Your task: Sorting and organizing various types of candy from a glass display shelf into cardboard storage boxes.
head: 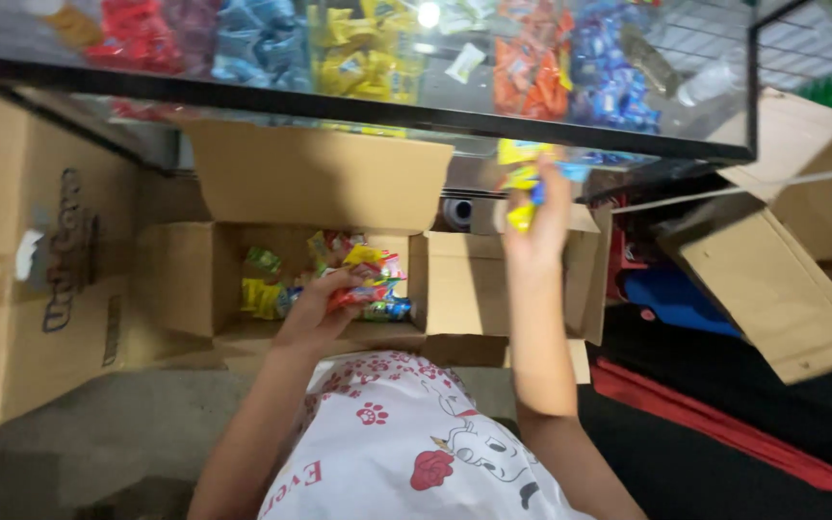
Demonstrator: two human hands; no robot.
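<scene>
- Left hand (318,306) reached into the cardboard box (185,279), its grip closed on colourful snack packets (370,279).
- Right hand (539,217) was raised, grip pinching yellow packets (522,178) beneath the glass case (715,116).

Matt cardboard box (320,178) holds glossy plastic sweet packets (370,279).

We see a plain brown cardboard box (195,279) holding candy packets (368,279) in yellow, green, red and blue. The packets (524,183) raised in our right hand (539,226) are yellow and blue. Behind the black-framed glass display case (358,106), the sweets (532,72) lie in red, purple, light blue, yellow, orange and dark blue groups. Our shirt (406,443) is white with red paw prints and a red rose.
</scene>
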